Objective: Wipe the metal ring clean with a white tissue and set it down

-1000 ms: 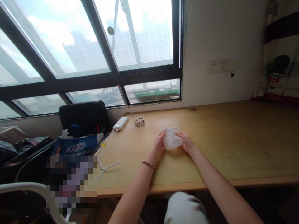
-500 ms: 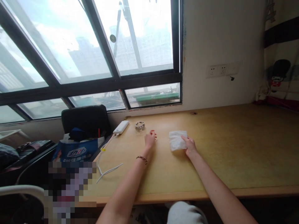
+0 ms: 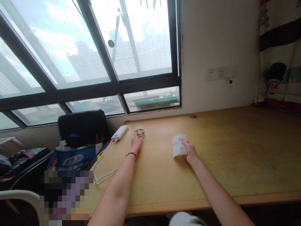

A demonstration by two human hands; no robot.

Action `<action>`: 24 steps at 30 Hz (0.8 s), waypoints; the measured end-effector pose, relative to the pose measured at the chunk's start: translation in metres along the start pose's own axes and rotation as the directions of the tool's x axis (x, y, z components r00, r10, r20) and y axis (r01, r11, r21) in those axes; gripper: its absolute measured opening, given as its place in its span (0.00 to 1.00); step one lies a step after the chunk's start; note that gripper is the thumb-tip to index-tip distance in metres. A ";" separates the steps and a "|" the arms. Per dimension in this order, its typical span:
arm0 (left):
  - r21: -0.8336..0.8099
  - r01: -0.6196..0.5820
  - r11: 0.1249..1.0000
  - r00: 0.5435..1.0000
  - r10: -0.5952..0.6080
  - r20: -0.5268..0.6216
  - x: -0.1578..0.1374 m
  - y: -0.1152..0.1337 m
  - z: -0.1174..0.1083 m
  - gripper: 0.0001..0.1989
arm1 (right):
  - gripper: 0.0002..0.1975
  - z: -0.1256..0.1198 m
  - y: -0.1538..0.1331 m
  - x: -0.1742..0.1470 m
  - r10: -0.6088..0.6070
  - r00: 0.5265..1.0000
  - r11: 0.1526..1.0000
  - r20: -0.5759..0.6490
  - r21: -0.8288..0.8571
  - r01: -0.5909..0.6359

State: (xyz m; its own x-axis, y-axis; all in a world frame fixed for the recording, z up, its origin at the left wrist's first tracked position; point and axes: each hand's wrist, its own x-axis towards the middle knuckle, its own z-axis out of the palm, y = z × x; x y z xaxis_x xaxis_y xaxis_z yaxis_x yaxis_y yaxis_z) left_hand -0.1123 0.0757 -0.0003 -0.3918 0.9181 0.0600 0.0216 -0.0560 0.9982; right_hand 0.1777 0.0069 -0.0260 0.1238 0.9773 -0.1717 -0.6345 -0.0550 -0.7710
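Note:
My left hand has reached a round, silvery openwork bracelet on the table. Its fingers are closed at the near left side of the bracelet, and their tips are partly hidden. A braided bracelet circles my left wrist. My right hand pinches a white folded tissue by its right edge, thumb on top. The tissue is tilted and held just above the wooden table.
Left of the silvery bracelet lies a white power bank with a white cable running toward the near left. Beyond the table's left edge stand a black chair and a blue bag. A window and wall border the back.
My left hand has moved left and away from me, from the bare tabletop to the silvery bracelet. My right hand still holds the tissue, now turned more upright.

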 end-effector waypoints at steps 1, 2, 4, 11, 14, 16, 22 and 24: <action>0.044 -0.032 0.999 0.999 0.033 -0.014 -0.006 -0.001 0.001 0.09 | 0.11 0.000 -0.001 0.000 -0.006 1.000 1.000 -0.010 0.005 0.006; 0.103 -0.071 0.992 0.997 0.074 -0.027 -0.014 -0.002 0.003 0.08 | 0.11 0.001 -0.001 0.000 -0.013 1.000 1.000 -0.023 0.013 0.013; 0.223 -0.158 0.962 0.985 0.168 -0.027 -0.029 -0.003 0.009 0.07 | 0.12 0.001 -0.002 0.001 -0.027 0.998 0.999 -0.056 0.044 0.030; 0.322 -0.393 0.861 0.915 0.331 0.231 -0.081 0.003 0.066 0.11 | 0.14 0.006 -0.003 0.001 -0.104 0.993 0.982 -0.053 0.151 0.111; 0.347 -0.525 0.777 0.841 0.411 0.352 -0.112 -0.001 0.102 0.09 | 0.16 0.009 -0.002 -0.001 -0.171 0.984 0.977 0.050 0.139 0.163; 0.348 -0.576 0.740 0.805 0.438 0.400 -0.134 -0.008 0.121 0.09 | 0.18 0.009 0.001 -0.001 -0.228 0.969 0.971 0.093 0.095 0.219; 0.199 -0.628 0.753 0.727 0.475 0.497 -0.164 -0.015 0.131 0.22 | 0.20 0.000 0.009 0.010 -0.318 0.948 0.948 -0.018 0.027 0.318; 0.097 -0.509 0.856 0.783 0.413 0.465 -0.161 -0.013 0.125 0.28 | 0.20 -0.002 0.010 0.012 -0.338 0.941 0.941 -0.007 -0.025 0.337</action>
State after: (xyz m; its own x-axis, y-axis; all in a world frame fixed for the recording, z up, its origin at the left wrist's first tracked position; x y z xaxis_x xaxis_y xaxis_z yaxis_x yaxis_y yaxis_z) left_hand 0.0655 -0.0224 -0.0229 0.1297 0.8784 0.4601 0.3071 -0.4767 0.8237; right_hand 0.1743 0.0174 -0.0375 0.3363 0.9370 0.0943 -0.5362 0.2729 -0.7988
